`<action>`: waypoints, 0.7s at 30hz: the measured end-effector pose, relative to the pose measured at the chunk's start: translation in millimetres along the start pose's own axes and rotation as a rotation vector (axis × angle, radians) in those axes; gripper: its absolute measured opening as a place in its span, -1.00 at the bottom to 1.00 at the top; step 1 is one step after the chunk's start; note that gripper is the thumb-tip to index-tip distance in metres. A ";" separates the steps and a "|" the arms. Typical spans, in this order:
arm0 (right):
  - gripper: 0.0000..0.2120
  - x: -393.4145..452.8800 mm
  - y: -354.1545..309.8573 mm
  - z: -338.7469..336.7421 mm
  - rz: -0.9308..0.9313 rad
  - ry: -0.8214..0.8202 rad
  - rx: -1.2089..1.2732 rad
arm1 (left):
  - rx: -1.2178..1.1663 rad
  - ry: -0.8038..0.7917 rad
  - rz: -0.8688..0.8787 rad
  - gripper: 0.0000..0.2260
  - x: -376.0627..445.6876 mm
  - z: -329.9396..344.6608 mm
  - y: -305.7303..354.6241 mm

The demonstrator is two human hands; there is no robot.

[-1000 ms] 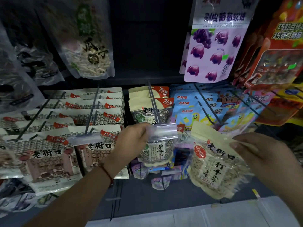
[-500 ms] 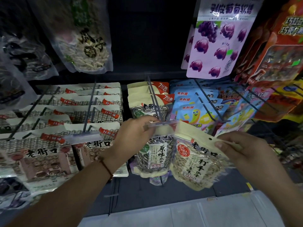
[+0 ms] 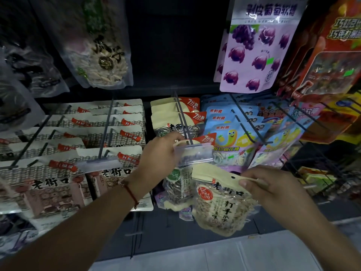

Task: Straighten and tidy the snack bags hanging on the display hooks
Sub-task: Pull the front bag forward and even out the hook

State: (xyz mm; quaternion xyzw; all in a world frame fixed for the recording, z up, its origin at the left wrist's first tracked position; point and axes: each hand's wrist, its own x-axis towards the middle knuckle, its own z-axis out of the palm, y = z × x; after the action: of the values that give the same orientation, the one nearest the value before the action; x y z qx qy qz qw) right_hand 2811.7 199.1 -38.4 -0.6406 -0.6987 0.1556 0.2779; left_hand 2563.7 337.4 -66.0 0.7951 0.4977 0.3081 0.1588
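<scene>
1. At the far left, flat white snack bags with a black net pattern and red labels point(image 3: 109, 137) hang in overlapping rows on dark metal hooks point(image 3: 105, 132), their top edges running left to right; the lowest rows are cut off by the frame's left edge.
2. Above them hangs a clear plastic pouch of pale seeds point(image 3: 101, 61), long axis up and down; its upper part fades into the dark.
3. The left hand point(image 3: 158, 155) reaches to the near tip of the centre dark wire hook point(image 3: 180, 116); its fingers curl onto the clear plastic price-tag holder point(image 3: 193, 153) there, gripping its left end.
4. Behind and below that holder hang cream and clear bags of striped sunflower seeds point(image 3: 179, 188), long axis vertical, partly hidden by the hand and holder.
5. The right hand point(image 3: 273, 186) pinches the cream top strip of a cream bag of pale shelled seeds point(image 3: 220, 204), thumb on top; the bag is off the hook, just right of the hanging ones, tilted so its top points up and right and its bottom hangs near and left.
6. Further right hang light blue candy bags with a yellow cartoon figure point(image 3: 236, 132); above, a lilac grape-candy bag point(image 3: 256, 47); the red packets point(image 3: 332, 55) at the far right are cut off.
</scene>
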 end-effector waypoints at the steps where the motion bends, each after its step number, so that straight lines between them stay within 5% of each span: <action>1: -0.89 -0.7 -0.3 1.9 -0.001 -0.012 -0.002 | 0.024 -0.001 -0.003 -0.87 2.8 -0.8 -1.1; 15: -0.94 4.0 -0.3 29.3 -0.093 -0.085 0.010 | 0.174 0.099 0.123 -0.91 16.6 6.3 -12.7; 21: -0.94 0.9 1.6 41.2 -0.145 -0.089 0.032 | 0.254 0.116 0.091 -0.62 -10.2 -4.9 -4.4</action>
State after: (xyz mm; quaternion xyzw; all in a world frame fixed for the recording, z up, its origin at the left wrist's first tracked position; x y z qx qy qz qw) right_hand 2788.8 205.9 -72.0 -0.5763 -0.7524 0.1742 0.2674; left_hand 2554.3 330.0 -68.2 0.8112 0.5045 0.2952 0.0138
